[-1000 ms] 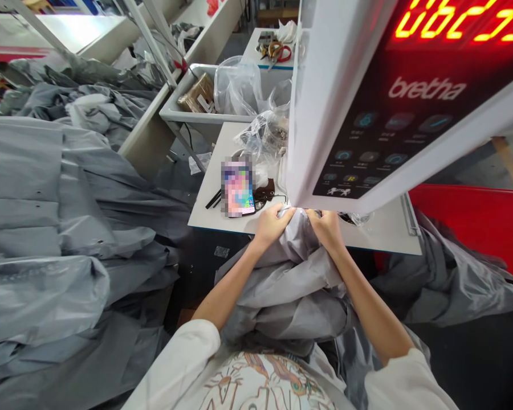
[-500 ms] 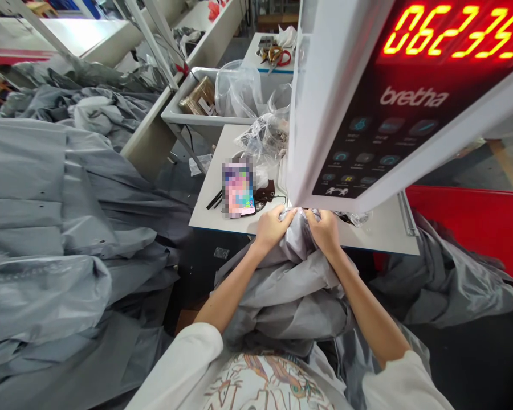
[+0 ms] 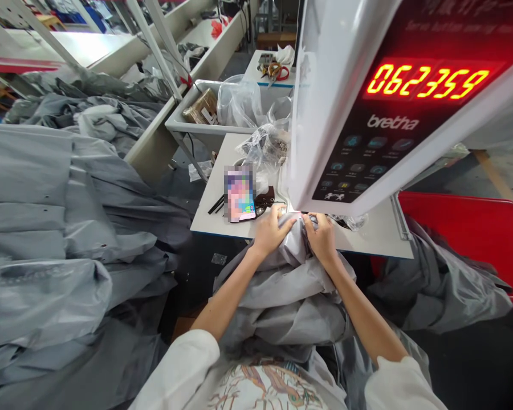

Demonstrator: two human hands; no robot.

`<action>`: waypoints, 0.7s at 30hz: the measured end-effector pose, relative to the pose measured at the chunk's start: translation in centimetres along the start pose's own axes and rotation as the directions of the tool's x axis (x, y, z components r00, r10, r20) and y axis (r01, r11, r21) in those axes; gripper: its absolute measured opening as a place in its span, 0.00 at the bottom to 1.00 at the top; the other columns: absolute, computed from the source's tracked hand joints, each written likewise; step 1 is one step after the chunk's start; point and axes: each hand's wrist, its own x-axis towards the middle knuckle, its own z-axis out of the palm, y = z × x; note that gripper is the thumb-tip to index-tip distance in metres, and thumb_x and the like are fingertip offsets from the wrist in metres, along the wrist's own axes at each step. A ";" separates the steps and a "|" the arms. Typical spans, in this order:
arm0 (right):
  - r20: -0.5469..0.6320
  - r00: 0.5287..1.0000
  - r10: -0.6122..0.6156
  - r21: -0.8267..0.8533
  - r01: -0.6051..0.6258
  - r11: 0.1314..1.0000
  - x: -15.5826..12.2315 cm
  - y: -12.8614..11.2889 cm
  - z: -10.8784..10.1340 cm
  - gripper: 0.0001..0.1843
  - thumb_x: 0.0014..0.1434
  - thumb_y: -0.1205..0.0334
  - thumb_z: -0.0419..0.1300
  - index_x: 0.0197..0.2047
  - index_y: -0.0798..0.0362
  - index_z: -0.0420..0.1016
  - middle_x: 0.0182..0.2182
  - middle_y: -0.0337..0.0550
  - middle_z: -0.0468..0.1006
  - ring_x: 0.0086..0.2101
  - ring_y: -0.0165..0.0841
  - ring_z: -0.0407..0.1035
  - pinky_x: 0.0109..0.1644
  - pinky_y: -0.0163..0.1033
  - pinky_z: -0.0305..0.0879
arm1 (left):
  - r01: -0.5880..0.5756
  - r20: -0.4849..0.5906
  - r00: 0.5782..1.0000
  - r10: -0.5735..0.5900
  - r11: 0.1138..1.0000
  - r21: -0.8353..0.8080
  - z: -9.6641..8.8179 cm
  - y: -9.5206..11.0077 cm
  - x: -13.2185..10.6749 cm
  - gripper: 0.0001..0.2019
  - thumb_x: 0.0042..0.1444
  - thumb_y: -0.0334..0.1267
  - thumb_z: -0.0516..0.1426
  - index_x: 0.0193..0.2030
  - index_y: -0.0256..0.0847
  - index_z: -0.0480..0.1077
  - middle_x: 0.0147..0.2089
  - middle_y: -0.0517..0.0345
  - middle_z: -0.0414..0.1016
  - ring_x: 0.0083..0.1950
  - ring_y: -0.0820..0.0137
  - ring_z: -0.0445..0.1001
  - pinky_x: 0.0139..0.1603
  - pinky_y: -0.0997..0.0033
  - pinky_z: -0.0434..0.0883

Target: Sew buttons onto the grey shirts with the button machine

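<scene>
Your left hand [image 3: 273, 232] and your right hand [image 3: 321, 239] are close together at about 12 o'clock. Both hands are shut on a bunch of gray cloth [image 3: 288, 296]. The fingers on each hand curl over and press into its folds, and the cloth hides some of your fingertips. The gray cloth lies in a soft heap in front of your chest. It reaches up over the edge of a white table [image 3: 367, 242], and its top end sits just below the corner of a white machine [image 3: 308, 114] with a red number display [image 3: 427, 81].

A blurred phone [image 3: 239, 193] lies on the table at 11 o'clock, just beside your left hand. Two black sticks [image 3: 216, 204] lie next to it. A clear plastic bag [image 3: 263, 145] sits farther up the table at 12 o'clock. Past that is a gray tray [image 3: 196, 122] holding a brown packet [image 3: 199, 106]. A big pile of more gray cloth [image 3: 34, 228] lies at 9 o'clock. A red bin [image 3: 461, 228] sits at 3 o'clock, with gray cloth [image 3: 436, 290] hanging in front of it.
</scene>
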 end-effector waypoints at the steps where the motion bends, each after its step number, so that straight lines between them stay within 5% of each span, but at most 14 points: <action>1: 0.003 1.000 0.018 0.009 -0.019 1.000 0.1 0.0 0.0 0.16 0.59 0.47 0.52 0.33 0.50 0.71 0.35 0.50 0.78 0.40 0.43 0.70 0.49 0.48 0.63 | -0.054 -0.020 0.998 0.054 0.999 -0.006 0.0 -0.2 -0.1 0.23 0.59 0.54 0.55 0.53 0.40 0.66 0.43 0.51 0.72 0.46 0.63 0.71 0.44 0.68 0.65; 6: 0.088 0.989 0.120 0.042 -0.124 0.991 0.9 -0.3 -0.2 0.14 0.56 0.50 0.54 0.28 0.51 0.69 0.30 0.47 0.77 0.34 0.40 0.70 0.41 0.43 0.63 | -0.238 0.020 0.971 0.238 0.971 -0.008 -0.1 -0.1 0.0 0.19 0.60 0.51 0.55 0.53 0.46 0.71 0.51 0.51 0.69 0.54 0.62 0.66 0.57 0.62 0.62; 14: 0.101 0.982 0.160 0.031 -0.164 0.986 1.1 -0.7 -0.4 0.15 0.55 0.53 0.55 0.21 0.50 0.65 0.22 0.42 0.74 0.28 0.36 0.66 0.34 0.39 0.60 | -0.141 0.013 0.990 0.143 0.984 -0.113 0.2 0.3 0.6 0.12 0.57 0.47 0.60 0.44 0.46 0.76 0.47 0.54 0.74 0.51 0.64 0.70 0.56 0.63 0.64; 21: 0.137 0.979 0.150 0.084 -0.162 0.983 1.4 -1.0 -0.5 0.12 0.53 0.55 0.55 0.23 0.51 0.68 0.25 0.45 0.77 0.31 0.39 0.70 0.37 0.41 0.63 | -0.124 0.004 0.992 0.126 0.979 -0.161 -0.1 1.1 0.7 0.11 0.54 0.41 0.62 0.43 0.42 0.74 0.48 0.53 0.73 0.51 0.63 0.71 0.55 0.64 0.65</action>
